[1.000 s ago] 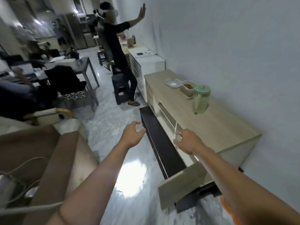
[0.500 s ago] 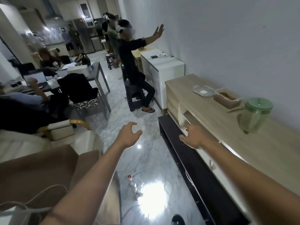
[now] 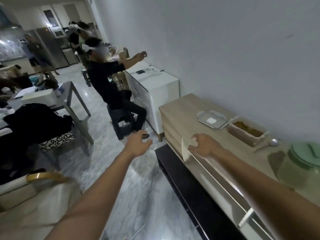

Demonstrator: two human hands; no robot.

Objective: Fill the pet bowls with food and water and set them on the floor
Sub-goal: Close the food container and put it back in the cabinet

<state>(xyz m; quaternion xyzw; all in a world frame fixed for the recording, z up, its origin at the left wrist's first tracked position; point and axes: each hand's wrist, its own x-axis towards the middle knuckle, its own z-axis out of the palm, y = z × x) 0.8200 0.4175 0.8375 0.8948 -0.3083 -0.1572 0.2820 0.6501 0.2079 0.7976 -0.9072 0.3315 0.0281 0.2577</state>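
The right hand (image 3: 205, 146) has its fingers curled over the top corner of a white front panel (image 3: 186, 153) on the wooden cabinet (image 3: 181, 110), gripping its edge. Motion blur hides whether the panel is a drawer or a flap. The left hand (image 3: 138, 144) hangs out over the floor (image 3: 143, 187) with its fingers loosely spread, holding nothing.

The step looks like opening the cabinet, probably to find the pet bowls, which are not in view anywhere. To do it well, pull the panel evenly along its own line of travel, not from the corner alone, since a corner pull may twist or jam it. Bringing the free left hand to the other end would steady it.

On the cabinet top, beyond the right hand, lie a clear lid (image 3: 212, 119), an open tub of brown food (image 3: 245, 129) just beside it, a spoon (image 3: 273, 142) near the tub and a green-lidded jug (image 3: 301, 168) closest to the camera. A sharp tug could rock the jug, so a slow, smooth pull seems wise.
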